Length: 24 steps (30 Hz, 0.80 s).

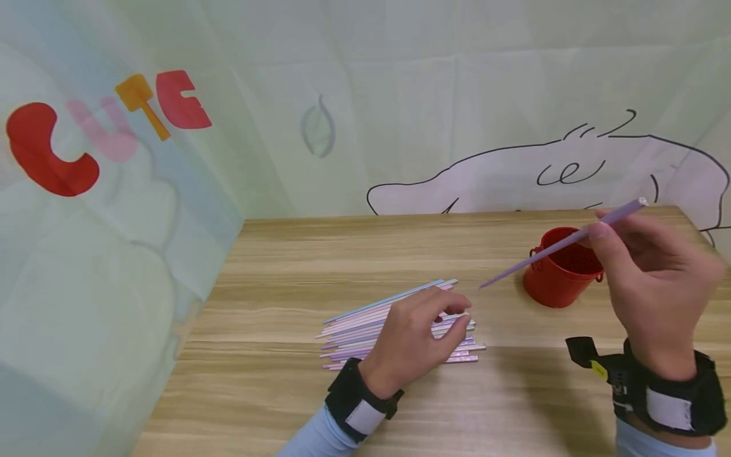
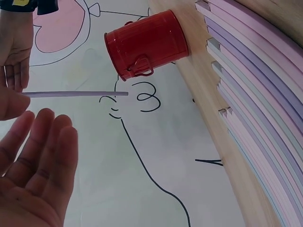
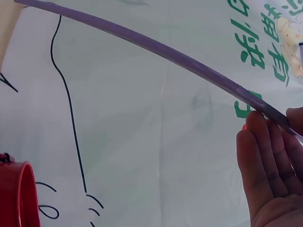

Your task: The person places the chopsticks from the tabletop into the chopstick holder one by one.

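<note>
Between thumb and fingers my right hand [image 1: 657, 285] pinches a thin purple paper straw [image 1: 542, 252] near its upper end. The straw slants down to the left, held in the air, and crosses in front of the red bucket [image 1: 551, 289] in the head view. My left hand [image 1: 412, 336] is over a pile of paper straws [image 1: 354, 330], fingers loosely bent and holding nothing. In the left wrist view, the left fingers [image 2: 42, 156] are apart from the pile [image 2: 265, 71]. Whether the left hand touches the straws from above is unclear. The bucket's bottom is hidden.
The straws lie side by side on a wood-grain table [image 1: 274, 266], in pink, blue, white and purple. Behind it hangs a pale cloth backdrop [image 1: 400, 114] with line drawings. Coloured letters mark the left side cloth [image 1: 143, 222]. The small bucket has side handles.
</note>
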Motion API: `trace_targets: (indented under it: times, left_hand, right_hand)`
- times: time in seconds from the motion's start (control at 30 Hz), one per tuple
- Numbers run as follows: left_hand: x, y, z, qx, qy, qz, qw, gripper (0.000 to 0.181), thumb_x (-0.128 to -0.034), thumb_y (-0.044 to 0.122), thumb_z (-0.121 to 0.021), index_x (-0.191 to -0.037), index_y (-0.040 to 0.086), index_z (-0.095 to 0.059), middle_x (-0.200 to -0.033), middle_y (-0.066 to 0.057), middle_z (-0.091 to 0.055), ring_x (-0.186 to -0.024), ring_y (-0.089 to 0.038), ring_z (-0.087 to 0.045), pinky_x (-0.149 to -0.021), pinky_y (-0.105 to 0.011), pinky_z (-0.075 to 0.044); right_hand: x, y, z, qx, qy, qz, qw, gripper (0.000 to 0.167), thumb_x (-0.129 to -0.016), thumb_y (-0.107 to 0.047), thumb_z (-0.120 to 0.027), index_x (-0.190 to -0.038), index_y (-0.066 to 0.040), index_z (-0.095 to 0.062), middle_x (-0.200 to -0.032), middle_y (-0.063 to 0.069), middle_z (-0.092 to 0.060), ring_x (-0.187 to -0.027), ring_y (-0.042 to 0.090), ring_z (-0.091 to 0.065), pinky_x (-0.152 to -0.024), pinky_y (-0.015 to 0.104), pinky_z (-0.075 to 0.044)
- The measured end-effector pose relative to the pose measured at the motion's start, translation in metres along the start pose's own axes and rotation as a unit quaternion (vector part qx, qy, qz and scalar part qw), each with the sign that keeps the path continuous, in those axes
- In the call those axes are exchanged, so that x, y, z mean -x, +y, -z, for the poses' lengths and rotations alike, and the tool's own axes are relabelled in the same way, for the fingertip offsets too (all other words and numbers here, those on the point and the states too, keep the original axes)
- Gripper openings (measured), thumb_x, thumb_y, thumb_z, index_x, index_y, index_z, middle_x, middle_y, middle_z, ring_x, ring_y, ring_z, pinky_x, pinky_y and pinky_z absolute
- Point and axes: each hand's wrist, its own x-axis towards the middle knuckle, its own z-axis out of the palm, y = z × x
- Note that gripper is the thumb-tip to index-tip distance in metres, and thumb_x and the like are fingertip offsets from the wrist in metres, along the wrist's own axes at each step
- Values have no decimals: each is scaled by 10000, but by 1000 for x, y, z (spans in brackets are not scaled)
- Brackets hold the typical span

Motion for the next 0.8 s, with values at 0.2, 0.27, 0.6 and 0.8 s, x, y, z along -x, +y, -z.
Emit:
trace_targets:
  times: [0.2, 0.27, 0.6, 0.8]
  left_hand:
    - [1, 1, -1, -56, -253, 250, 9994, 136, -911, 131, -722, -1037, 78, -726, -931, -5, -725, -868, -63, -670, -818, -146, -490]
    - [2, 1, -2, -93, -365, 337, 9987, 140, -910, 134, -723, -1040, 85, -727, -932, -1, -727, -871, -70, -673, -818, -156, -494]
    - [5, 0, -3, -782, -1839, 829, 9763, 183, -928, 256, -728, -1075, 147, -722, -931, 60, -720, -809, -18, -634, -743, -136, -474]
    - [8, -1, -4, -1068, -2335, 922, 9621, 212, -914, 271, -741, -1098, 166, -728, -848, 95, -673, -719, 16, -559, -643, -132, -432]
  right_hand:
    - [-4, 2, 5, -238, 353, -63, 9991, 209, -919, 62, -667, -1098, 168, -681, -1015, 55, -731, -877, 108, -698, -855, 191, -513]
    - [-5, 3, 8, -218, 482, -72, 9986, 222, -930, 54, -658, -1129, 149, -682, -1029, 56, -733, -897, 96, -701, -878, 201, -508]
    - [-6, 4, 22, 1719, 1184, -428, 9770, 281, -1011, -208, -623, -1274, -120, -673, -1212, -10, -695, -1056, 22, -660, -1000, 227, -442]
    - [-9, 6, 31, 2276, 1093, -397, 9668, 326, -1057, -270, -527, -1356, -167, -607, -1270, -21, -656, -1152, 42, -610, -1054, 241, -391]
